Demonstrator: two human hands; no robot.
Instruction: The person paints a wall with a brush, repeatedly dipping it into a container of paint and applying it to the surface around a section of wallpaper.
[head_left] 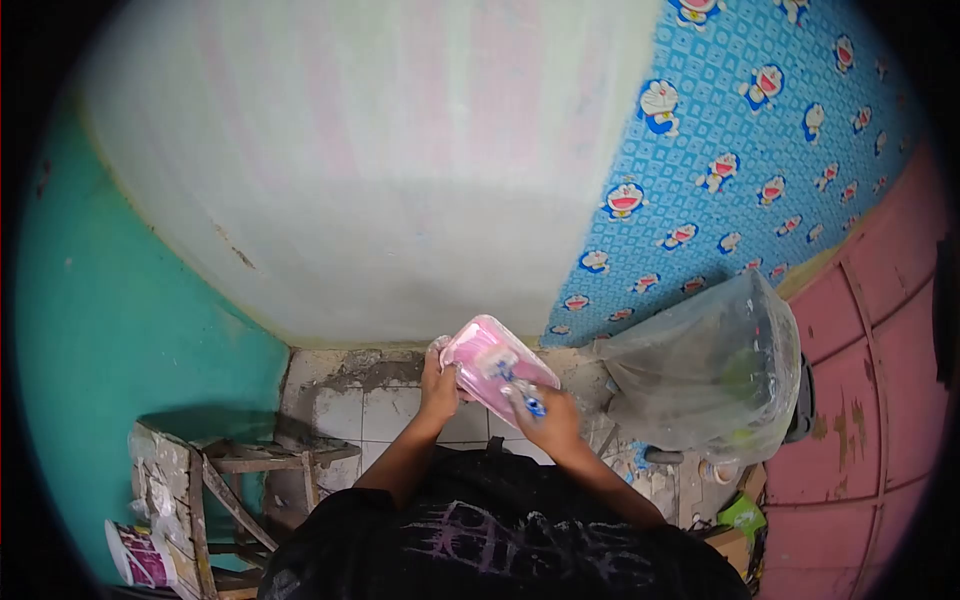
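Observation:
My left hand (438, 385) grips the left edge of a pink rectangular tray (478, 334), which is tilted in front of my body. Whitish material coats parts of the tray's inside. In my right hand (548, 418) is a brush (536, 407) with a blue and white handle, its pale, smeared head resting over the middle of the tray. The fingers of both hands are wrapped round what they hold.
Ahead stands a whitish wall (400, 240), with blue cartoon wallpaper (745, 130) to its right. A plastic-covered object (700, 370) is at the right. At the lower left are a worn wooden stand (190, 480) and a bucket (140, 552). Tiles (390, 412) cover the floor.

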